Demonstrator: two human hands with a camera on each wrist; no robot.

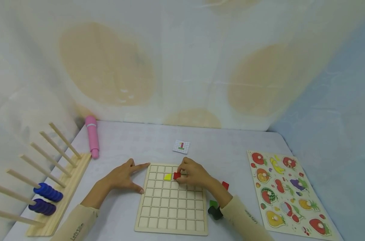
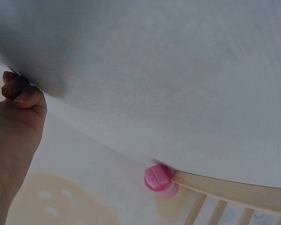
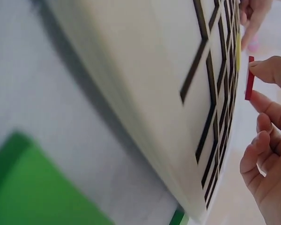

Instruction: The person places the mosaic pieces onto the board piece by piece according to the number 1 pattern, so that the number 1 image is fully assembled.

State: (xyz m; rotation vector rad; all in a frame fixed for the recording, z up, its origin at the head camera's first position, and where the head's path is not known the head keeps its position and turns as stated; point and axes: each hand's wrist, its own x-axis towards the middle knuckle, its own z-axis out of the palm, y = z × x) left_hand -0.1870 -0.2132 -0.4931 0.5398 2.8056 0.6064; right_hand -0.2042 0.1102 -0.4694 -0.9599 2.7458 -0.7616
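My right hand (image 1: 193,172) pinches a small red tile (image 1: 177,175) between thumb and index finger, over the upper part of a pale wooden grid board (image 1: 171,232). In the right wrist view the red tile (image 3: 249,78) is seen edge-on, held slightly off the board's surface, with the other fingers curled. Just left of it, a yellow tile (image 1: 167,176) with a slanted side lies on the grid. My left hand (image 1: 122,175) has its index finger and thumb spread along the board's left side, the fingertips at its edge; its other fingers are bent in the left wrist view.
A small pattern card (image 1: 181,146) lies beyond the board. Right of the board are a red tile (image 1: 225,185), a green tile (image 1: 213,203) and a dark object (image 1: 215,213) by the sleeve. A fruit puzzle (image 1: 280,190), pegged bead rack (image 1: 65,197) and pink cylinder (image 1: 93,137) flank them.
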